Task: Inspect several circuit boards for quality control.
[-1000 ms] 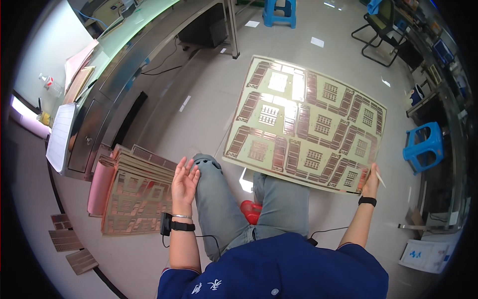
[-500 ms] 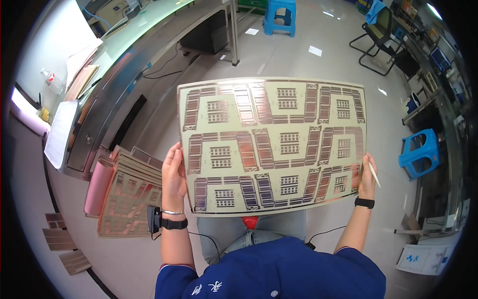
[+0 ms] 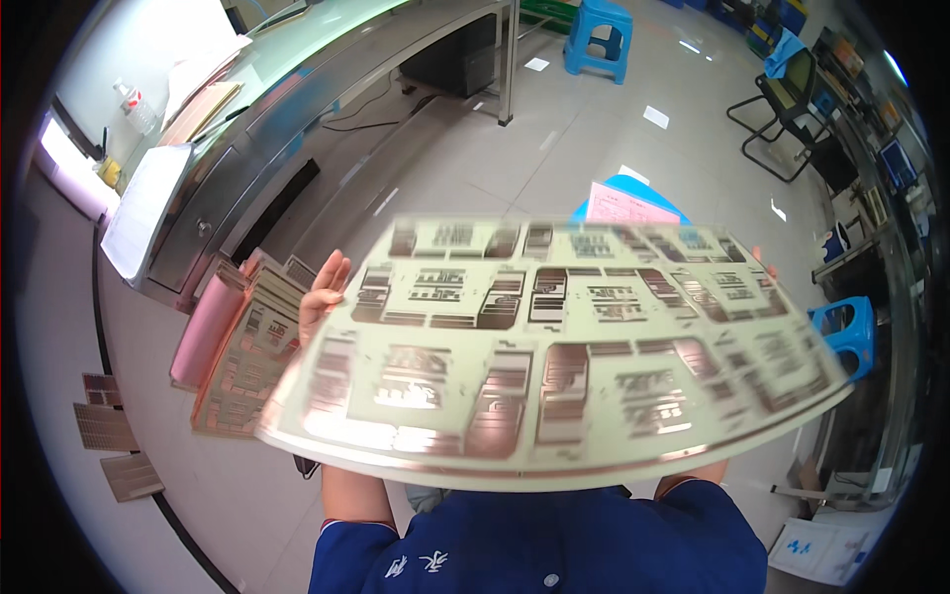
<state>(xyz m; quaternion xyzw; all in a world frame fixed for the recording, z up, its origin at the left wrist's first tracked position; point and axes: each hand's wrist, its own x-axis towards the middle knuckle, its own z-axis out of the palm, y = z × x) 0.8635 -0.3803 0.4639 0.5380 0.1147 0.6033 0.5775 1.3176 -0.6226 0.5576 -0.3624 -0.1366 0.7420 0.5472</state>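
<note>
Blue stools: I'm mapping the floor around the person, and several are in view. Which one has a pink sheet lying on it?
The middle blue stool, just beyond the held panel, carries the pink sheet. The far stool and the right-hand stool have bare seats.

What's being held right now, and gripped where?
A large pale rectangular circuit panel with copper patterns, blurred. The left hand is at its left edge; the right hand barely shows at its right edge, grip hidden.

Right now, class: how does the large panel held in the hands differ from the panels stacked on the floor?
The held panel is lifted, near-flat and motion-blurred; the stacked panels lie sharp on the floor. The held panel is a single sheet gripped by the left hand; the stacked panels overlap, untouched. Both carry coppery printed patterns on a pale ground.
</note>
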